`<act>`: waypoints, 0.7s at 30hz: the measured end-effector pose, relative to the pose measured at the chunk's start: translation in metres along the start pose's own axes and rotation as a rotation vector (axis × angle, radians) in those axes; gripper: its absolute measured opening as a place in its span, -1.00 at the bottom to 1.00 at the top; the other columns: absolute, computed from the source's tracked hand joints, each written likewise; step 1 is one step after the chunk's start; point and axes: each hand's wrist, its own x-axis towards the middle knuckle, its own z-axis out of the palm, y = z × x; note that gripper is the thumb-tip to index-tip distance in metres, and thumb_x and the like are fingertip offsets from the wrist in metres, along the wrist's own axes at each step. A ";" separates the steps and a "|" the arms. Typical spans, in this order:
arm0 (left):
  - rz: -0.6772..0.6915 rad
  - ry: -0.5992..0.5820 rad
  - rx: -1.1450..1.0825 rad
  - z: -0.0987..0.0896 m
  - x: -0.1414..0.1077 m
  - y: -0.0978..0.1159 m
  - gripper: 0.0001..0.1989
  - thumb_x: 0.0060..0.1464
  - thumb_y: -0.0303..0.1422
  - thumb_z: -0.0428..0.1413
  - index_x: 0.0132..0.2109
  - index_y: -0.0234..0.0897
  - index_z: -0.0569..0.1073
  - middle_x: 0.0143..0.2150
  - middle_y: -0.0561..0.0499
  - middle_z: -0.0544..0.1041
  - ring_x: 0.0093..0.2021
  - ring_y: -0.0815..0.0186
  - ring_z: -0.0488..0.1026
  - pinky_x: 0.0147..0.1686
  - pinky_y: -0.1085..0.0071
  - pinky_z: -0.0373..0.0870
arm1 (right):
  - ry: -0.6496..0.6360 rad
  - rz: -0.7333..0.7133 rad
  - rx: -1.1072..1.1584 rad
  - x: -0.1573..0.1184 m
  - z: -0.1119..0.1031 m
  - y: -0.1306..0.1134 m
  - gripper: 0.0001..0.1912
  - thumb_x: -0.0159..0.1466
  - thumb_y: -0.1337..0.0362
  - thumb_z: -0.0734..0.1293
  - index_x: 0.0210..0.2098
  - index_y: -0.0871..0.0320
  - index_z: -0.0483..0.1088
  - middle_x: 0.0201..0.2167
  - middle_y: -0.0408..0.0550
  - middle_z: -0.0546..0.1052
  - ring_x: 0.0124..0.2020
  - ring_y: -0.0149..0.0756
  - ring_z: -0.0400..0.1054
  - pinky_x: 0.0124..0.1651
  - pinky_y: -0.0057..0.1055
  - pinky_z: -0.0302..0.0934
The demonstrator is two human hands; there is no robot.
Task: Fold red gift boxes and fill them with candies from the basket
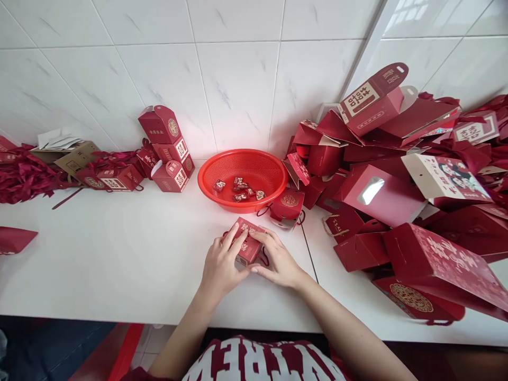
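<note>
A small red paper gift box (248,250) with pale printed characters and a dark red cord lies on the white table (119,259) in front of me. My left hand (223,263) rests on its left side, fingers reaching over the top. From the right, my right hand (278,259) curves around the same box, fingertips on its upper face and thumb near its front edge. Both hands hold the box between them. Just behind stands a red plastic basket (206,182) with several small wrapped pieces (240,184) at its bottom.
A large heap of red gift boxes (381,196) fills the right side. At the left back are stacked small boxes (170,177), dark red ribbons (26,174) and a brown card (81,159). Beside the basket sits another corded box (287,205). A tiled wall (238,79) bounds the back.
</note>
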 end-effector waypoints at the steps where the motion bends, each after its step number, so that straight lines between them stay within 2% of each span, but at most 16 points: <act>1: 0.004 -0.028 0.020 -0.004 -0.001 0.002 -0.21 0.05 0.08 0.18 0.35 -0.14 0.28 0.40 -0.13 0.22 0.00 -0.04 0.41 -0.05 0.09 0.38 | -0.017 -0.004 -0.004 0.001 0.000 0.000 -0.17 0.25 -0.09 0.37 0.36 0.07 0.05 0.30 0.11 0.29 0.37 0.08 0.03 0.38 0.14 -0.04; 3: 0.009 -0.081 0.032 -0.013 -0.003 0.006 -0.24 0.11 0.06 0.14 0.36 -0.17 0.25 0.37 -0.15 0.26 -0.02 0.00 0.44 -0.09 0.14 0.42 | -0.037 -0.003 -0.008 0.000 0.000 0.002 -0.19 0.28 -0.07 0.35 0.38 0.07 0.03 0.35 0.10 0.23 0.39 0.03 0.00 0.41 0.13 -0.10; 5: 0.004 -0.125 0.013 -0.022 -0.007 0.011 -0.36 0.21 -0.02 0.08 0.34 -0.19 0.27 0.26 -0.17 0.37 -0.06 0.10 0.49 -0.16 0.22 0.45 | -0.052 0.010 0.001 -0.001 -0.002 0.005 -0.24 0.30 -0.05 0.33 0.37 0.07 0.05 0.40 0.10 0.14 0.43 0.00 -0.08 0.42 0.10 -0.11; 7: 0.004 -0.138 0.008 -0.028 -0.009 0.016 -0.46 0.27 -0.10 0.04 0.29 -0.24 0.33 0.10 -0.18 0.47 -0.14 0.17 0.52 -0.24 0.28 0.46 | -0.061 0.019 0.032 -0.003 -0.003 0.008 -0.29 0.33 -0.05 0.30 0.36 0.06 0.08 0.41 0.10 0.11 0.45 -0.01 -0.13 0.42 0.08 -0.10; 9: 0.021 -0.123 0.042 -0.032 -0.009 0.019 -0.51 0.27 -0.12 0.03 0.23 -0.26 0.40 0.00 -0.18 0.50 -0.16 0.14 0.52 -0.24 0.23 0.47 | -0.067 0.008 0.080 -0.002 -0.003 0.010 -0.34 0.36 -0.05 0.26 0.34 0.05 0.11 0.40 0.10 0.14 0.45 -0.03 -0.12 0.42 0.08 -0.11; 11: 0.054 -0.104 0.070 -0.034 -0.007 0.018 -0.54 0.25 -0.11 0.06 0.19 -0.24 0.44 0.06 -0.20 0.48 0.00 0.01 0.47 -0.05 0.07 0.44 | -0.062 -0.032 0.133 0.000 -0.003 0.011 -0.40 0.40 -0.03 0.21 0.34 0.05 0.12 0.37 0.09 0.20 0.44 -0.06 -0.08 0.43 0.08 -0.14; 14: 0.132 -0.148 0.003 -0.033 -0.002 0.006 -0.50 0.19 -0.09 0.13 0.22 -0.13 0.41 0.35 -0.15 0.26 0.34 -0.18 0.16 0.27 -0.22 0.10 | -0.060 -0.092 0.198 0.004 -0.002 0.014 -0.46 0.42 0.00 0.18 0.31 0.05 0.15 0.36 0.07 0.22 0.43 -0.09 -0.05 0.43 0.05 -0.13; 16: 0.152 -0.212 -0.132 -0.028 -0.001 -0.004 -0.45 0.18 -0.12 0.16 0.28 -0.06 0.34 0.44 -0.08 0.09 0.42 -0.16 0.02 0.33 -0.17 0.05 | -0.060 -0.104 0.215 0.005 0.000 0.016 -0.48 0.42 0.01 0.18 0.29 0.05 0.19 0.36 0.07 0.22 0.43 -0.09 -0.05 0.43 0.02 -0.09; 19: 0.109 -0.272 -0.329 -0.020 -0.005 -0.014 -0.43 0.21 -0.20 0.15 0.33 -0.03 0.27 0.46 -0.07 0.00 0.40 0.00 0.10 0.31 0.08 0.23 | -0.056 -0.081 0.188 0.002 0.004 0.017 -0.46 0.41 -0.02 0.18 0.29 0.06 0.18 0.39 0.08 0.17 0.44 -0.08 -0.08 0.43 0.00 -0.09; 21: 0.074 -0.262 -0.366 -0.017 -0.010 -0.017 -0.43 0.22 -0.20 0.15 0.33 -0.03 0.27 0.46 -0.07 0.00 0.39 0.04 0.13 0.32 0.13 0.24 | -0.056 -0.041 0.136 -0.002 0.006 0.016 -0.42 0.41 -0.03 0.17 0.33 0.07 0.12 0.42 0.10 0.08 0.45 -0.07 -0.09 0.42 -0.01 -0.06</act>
